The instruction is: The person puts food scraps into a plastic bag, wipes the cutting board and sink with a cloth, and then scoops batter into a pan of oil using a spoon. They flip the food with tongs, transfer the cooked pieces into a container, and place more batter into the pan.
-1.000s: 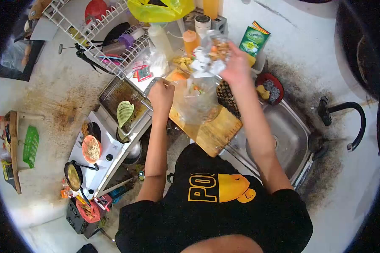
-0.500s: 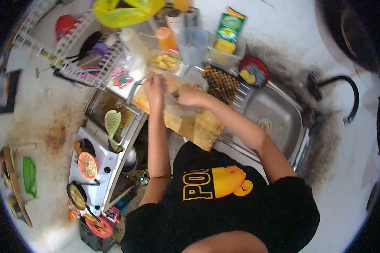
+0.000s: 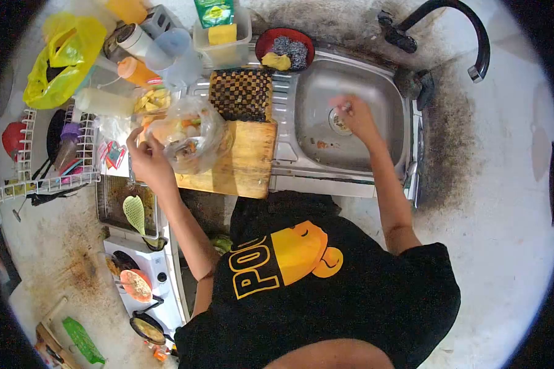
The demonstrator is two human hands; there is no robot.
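Observation:
A clear plastic bag (image 3: 197, 138) with scraps in it rests over the left part of the wooden cutting board (image 3: 252, 160). My left hand (image 3: 149, 161) is at the bag's left edge, fingers bent and apart, nothing visibly held. Over the steel sink (image 3: 381, 111) hangs my right hand (image 3: 353, 117), above the drain (image 3: 338, 121); its fingers are drawn together, and what they hold, if anything, is too small to name. Some scraps (image 3: 326, 145) lie in the basin left of my right hand.
A black faucet (image 3: 440, 9) arches at the sink's back right. Behind the board are a woven mat (image 3: 240, 92), a red bowl (image 3: 298, 38) with scouring pads, and a clear tub (image 3: 237, 50). A stove (image 3: 160, 261) with pans stands at lower left.
The view has turned and shifted right. My right hand has left the bag and moved right over the sink. My left hand has loosened at the bag, which now lies spread on the board.

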